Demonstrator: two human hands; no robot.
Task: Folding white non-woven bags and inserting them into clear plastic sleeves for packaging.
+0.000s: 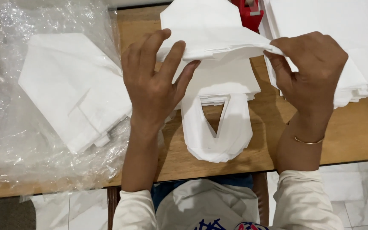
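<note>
A small packing workplace

Stacks of identical white die-cut sheets (69,85) crowd a plain wooden table (354,132): one pile lies on clear plastic wrap (5,140), another sits at the right edge (333,25), a third in the middle (218,81). A red tape dispenser (248,12) stands at the back, and pale marble-look floor tiles (358,196) show below
</note>
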